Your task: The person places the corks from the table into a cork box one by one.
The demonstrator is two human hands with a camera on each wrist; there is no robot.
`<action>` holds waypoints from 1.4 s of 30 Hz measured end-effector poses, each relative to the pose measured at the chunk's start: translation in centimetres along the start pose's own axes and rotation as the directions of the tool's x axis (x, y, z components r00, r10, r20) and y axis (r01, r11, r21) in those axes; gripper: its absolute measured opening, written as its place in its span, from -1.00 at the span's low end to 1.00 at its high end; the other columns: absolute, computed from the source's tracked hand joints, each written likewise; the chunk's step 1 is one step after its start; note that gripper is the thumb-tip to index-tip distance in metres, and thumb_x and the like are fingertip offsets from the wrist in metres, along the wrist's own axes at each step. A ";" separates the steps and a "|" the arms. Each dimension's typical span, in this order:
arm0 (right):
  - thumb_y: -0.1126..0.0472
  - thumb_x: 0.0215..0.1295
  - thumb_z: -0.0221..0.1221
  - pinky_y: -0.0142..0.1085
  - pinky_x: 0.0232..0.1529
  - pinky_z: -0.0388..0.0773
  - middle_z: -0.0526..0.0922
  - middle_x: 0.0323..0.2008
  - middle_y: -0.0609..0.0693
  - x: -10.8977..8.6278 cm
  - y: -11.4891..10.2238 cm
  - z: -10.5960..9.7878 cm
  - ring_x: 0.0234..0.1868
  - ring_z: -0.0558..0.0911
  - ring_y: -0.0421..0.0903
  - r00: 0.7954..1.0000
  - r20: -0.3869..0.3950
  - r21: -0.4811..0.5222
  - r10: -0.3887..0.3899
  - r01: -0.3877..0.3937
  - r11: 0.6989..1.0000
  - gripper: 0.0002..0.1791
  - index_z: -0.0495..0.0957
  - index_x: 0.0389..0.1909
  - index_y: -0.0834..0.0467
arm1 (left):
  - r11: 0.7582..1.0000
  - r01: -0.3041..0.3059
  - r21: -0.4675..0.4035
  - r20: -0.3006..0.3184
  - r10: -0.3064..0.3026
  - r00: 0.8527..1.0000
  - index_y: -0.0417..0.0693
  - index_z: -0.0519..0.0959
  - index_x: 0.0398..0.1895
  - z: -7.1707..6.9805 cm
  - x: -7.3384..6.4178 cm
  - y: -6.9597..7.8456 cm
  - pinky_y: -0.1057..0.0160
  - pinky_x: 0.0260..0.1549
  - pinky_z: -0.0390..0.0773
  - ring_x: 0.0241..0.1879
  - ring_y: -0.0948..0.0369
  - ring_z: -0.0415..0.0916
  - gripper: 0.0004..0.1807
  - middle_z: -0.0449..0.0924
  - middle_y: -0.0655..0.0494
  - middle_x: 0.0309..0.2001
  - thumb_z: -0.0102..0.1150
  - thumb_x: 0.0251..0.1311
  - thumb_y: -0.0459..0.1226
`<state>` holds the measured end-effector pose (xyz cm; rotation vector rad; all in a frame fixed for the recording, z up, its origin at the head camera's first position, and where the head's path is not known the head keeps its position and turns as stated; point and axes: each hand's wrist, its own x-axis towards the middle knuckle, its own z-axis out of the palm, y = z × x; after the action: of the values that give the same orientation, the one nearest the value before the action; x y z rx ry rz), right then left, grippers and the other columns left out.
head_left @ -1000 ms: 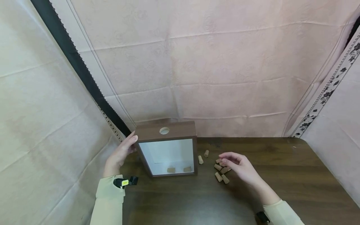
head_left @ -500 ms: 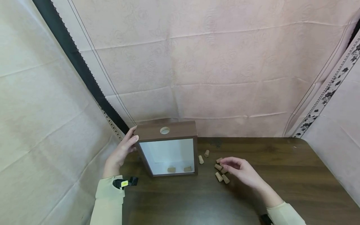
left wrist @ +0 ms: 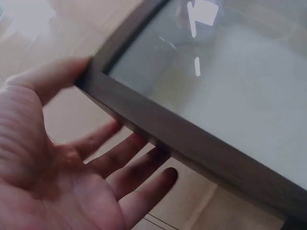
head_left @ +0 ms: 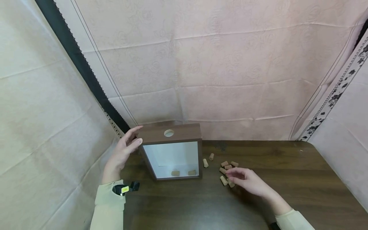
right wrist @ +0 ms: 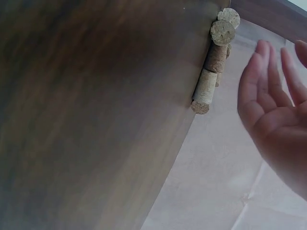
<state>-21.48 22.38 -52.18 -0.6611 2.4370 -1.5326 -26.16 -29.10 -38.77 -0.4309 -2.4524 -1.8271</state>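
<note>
A brown wooden box [head_left: 184, 132] with a clear front panel and a round hole [head_left: 169, 133] in its top stands on the table. Two corks [head_left: 175, 173] lie behind the panel. My left hand [head_left: 120, 155] rests against the box's left side, thumb at the front corner; in the left wrist view its fingers [left wrist: 144, 199] are extended, several touching the frame [left wrist: 158, 120]. Over a cluster of loose corks [head_left: 223, 180] hovers my right hand [head_left: 248, 182], fingers loosely bent. The right wrist view shows nothing held in that hand [right wrist: 273, 110], and the corks [right wrist: 206, 86] are apart from it.
Beside the box's right edge lie two separate corks [head_left: 205, 163]. The dark wooden table [head_left: 287, 172] extends to the right. Pale cloth [head_left: 230, 80] hangs behind and at both sides.
My right hand has moved toward the near side of the cluster, uncovering corks at its back. The left hand's fingers have straightened and loosened against the box. The box has stayed put.
</note>
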 end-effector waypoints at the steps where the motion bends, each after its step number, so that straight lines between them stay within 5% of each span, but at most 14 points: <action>1: 0.18 0.59 0.25 -0.38 0.05 0.65 0.72 0.17 0.23 0.0 0.0 0.0 0.19 0.71 0.08 1.000 0.003 -0.014 0.006 -0.006 1.000 -0.61 0.62 0.27 0.31 | 1.000 -0.004 0.005 -0.006 0.004 1.000 -0.01 0.23 0.67 0.0 0.0 0.2 -0.43 0.49 0.08 0.62 -0.18 0.01 -0.31 0.04 -0.08 0.69 0.18 0.58 -0.15; 5: 0.19 0.57 0.27 -0.33 0.04 0.67 0.74 0.15 0.20 -0.1 0.1 0.1 0.17 0.72 0.11 1.000 -0.005 -0.065 0.009 -0.009 0.998 -0.63 0.63 0.25 0.30 | 0.999 -0.005 0.036 -0.013 0.005 1.000 -0.07 0.26 0.66 -0.1 -0.2 0.8 -0.39 0.55 -0.01 0.66 -0.20 -0.04 -0.29 0.06 -0.07 0.70 0.24 0.55 -0.18; 18: 0.32 0.33 0.42 -0.26 -0.10 0.69 0.79 -0.03 0.03 -0.4 0.8 1.0 -0.04 0.75 0.02 0.990 -0.104 -0.215 0.096 -0.117 0.970 -0.67 0.73 0.10 0.19 | 0.974 0.057 0.219 0.041 -0.068 0.997 -0.15 0.18 0.69 -0.3 -0.7 4.3 -0.35 0.48 0.19 0.60 -0.27 0.10 -0.26 0.13 -0.27 0.65 0.22 0.57 -0.24; 42: 0.25 0.21 0.51 -0.14 -0.18 0.63 0.75 -0.21 -0.11 0.5 0.3 2.6 -0.18 0.66 -0.13 0.962 -0.189 -0.274 0.196 -0.243 0.931 -0.75 0.76 -0.10 0.09 | 0.967 0.046 0.249 0.045 -0.059 0.997 -0.12 0.15 0.70 -0.3 -0.8 4.4 -0.42 0.47 0.17 0.62 -0.29 0.05 -0.26 0.09 -0.28 0.66 0.19 0.58 -0.25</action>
<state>-21.03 20.15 -53.57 -0.3013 2.7808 -1.1895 -24.33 -28.40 -34.78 -0.4039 -2.7058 -1.5145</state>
